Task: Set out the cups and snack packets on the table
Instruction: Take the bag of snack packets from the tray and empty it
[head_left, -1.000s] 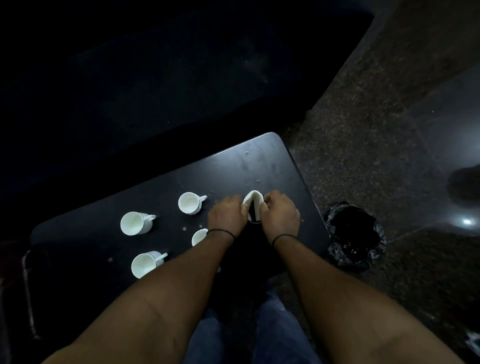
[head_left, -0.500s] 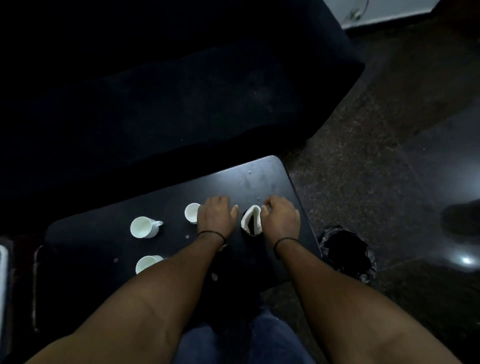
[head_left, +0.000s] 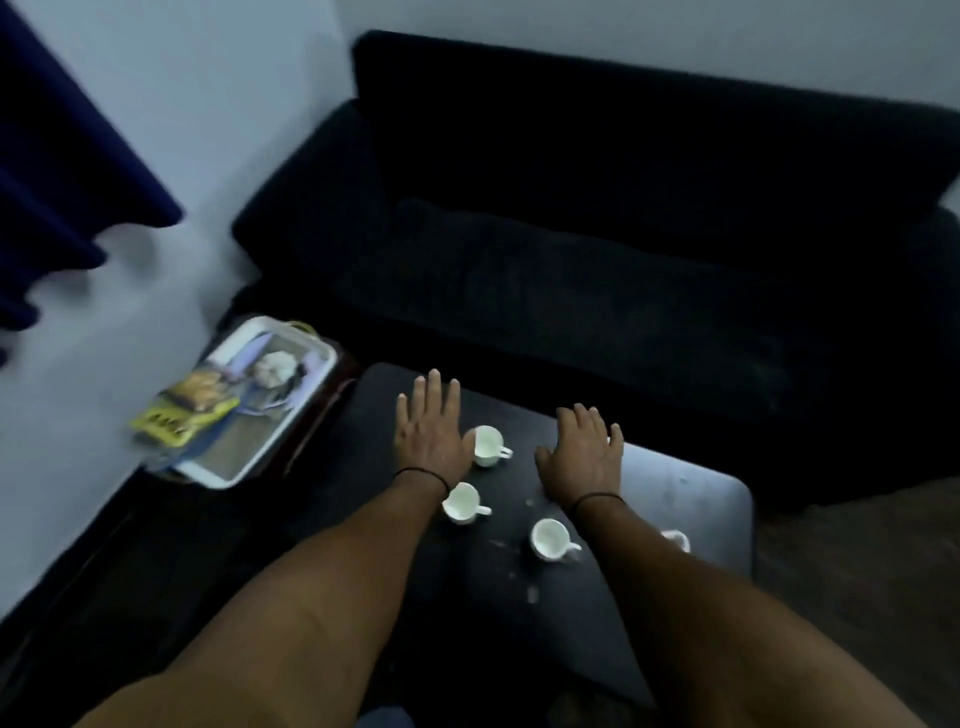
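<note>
Black low table before a dark sofa holds white cups; left hand and right hand hover, fingers spread, empty; snack packets on a tray

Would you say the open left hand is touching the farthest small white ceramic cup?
Cannot tell. In the head view, the left hand borders the farthest cup, with no visible gap or contact.

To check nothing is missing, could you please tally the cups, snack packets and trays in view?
Small white handled cups on the black table: 4, one half hidden
Yellow snack packet, blurred: 1
White rectangular tray: 1
Total: 6
</note>
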